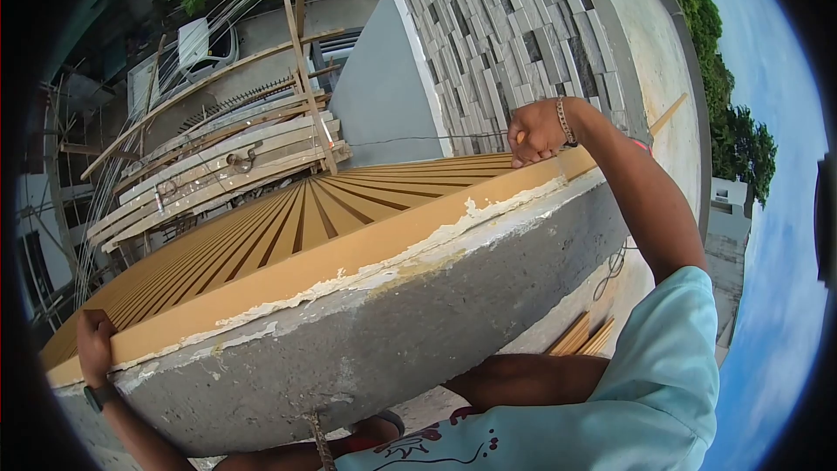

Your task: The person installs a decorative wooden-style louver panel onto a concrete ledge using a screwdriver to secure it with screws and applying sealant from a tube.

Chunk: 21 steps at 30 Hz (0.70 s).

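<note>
At the lower left, my left hand (94, 344) is curled over the edge of a long tan slatted panel (288, 231), its fingertips partly hidden; a dark watch is on that wrist. My right hand (538, 133), with a chain bracelet, is closed at the panel's far end. A small orange handle end (520, 137) pokes out of the right fist; the rest of that tool is hidden. The panel's plain tan edge strip (349, 257) runs along a rough concrete ledge (384, 331), with ragged dried cream filler (436, 235) at the join.
Beyond the panel lie weathered planks and wooden scaffold poles (301, 78) at a lower level. A grey stone-clad wall (523, 35) rises near my right hand. Wires cross at upper left. Wooden strips (582, 336) lie below the ledge, and a metal rod (321, 440) projects near me.
</note>
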Motion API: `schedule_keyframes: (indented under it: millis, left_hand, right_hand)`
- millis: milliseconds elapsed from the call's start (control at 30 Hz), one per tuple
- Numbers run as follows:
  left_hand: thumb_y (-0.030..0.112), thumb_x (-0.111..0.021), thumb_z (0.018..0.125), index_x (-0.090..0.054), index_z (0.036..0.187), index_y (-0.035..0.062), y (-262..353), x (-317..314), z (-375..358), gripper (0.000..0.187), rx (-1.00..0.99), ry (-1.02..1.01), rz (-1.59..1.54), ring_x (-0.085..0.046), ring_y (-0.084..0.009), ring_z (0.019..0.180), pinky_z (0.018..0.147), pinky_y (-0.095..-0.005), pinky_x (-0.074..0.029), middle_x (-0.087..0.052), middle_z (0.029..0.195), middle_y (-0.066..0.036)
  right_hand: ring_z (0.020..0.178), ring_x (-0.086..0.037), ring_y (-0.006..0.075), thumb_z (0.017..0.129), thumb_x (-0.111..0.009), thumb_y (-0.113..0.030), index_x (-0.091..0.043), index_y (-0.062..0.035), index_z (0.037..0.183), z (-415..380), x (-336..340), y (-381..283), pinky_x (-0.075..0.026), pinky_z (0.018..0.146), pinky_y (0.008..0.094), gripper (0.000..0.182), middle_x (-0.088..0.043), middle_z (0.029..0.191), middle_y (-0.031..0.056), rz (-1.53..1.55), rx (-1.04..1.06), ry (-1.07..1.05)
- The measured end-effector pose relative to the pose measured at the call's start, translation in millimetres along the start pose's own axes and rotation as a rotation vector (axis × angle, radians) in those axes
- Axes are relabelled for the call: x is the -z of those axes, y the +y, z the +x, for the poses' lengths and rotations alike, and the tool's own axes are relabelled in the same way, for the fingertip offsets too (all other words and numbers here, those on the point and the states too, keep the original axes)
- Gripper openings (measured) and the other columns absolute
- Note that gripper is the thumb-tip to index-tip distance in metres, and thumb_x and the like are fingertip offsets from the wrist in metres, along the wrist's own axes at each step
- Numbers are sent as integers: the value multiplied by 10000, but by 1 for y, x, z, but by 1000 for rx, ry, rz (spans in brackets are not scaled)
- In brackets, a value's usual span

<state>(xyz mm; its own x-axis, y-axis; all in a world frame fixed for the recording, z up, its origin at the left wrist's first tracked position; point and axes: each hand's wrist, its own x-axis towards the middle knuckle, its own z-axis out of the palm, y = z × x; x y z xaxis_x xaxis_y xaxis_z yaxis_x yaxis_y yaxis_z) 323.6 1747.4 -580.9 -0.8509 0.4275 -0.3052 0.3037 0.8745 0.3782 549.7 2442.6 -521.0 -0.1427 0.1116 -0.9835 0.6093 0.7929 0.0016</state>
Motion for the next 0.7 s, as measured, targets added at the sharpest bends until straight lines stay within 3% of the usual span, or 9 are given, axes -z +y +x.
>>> schedule_keyframes:
  millis: [233, 700]
  left_hand:
    - [174, -468, 722, -489, 597, -45, -3, 2, 4, 253, -49, -22, 48, -473, -305, 667, 678, -396, -367, -509, 635, -166]
    - [171, -478, 692, -503, 582, -49, 3, -6, 1, 248, -65, 93, 17, -473, -309, 671, 684, -396, -368, -519, 626, -172]
  right_hand:
    - [552, -555, 97, 668, -616, -38, -654, -29, 773, 8, 3, 9, -417, 484, 236, 112, -643, 685, 27, 131, 65, -55]
    - [671, -620, 120, 657, -668, 15, -691, -28, 790, 9, 8, -2, -480, 587, 264, 142, -680, 749, 49, -39, 78, 7]
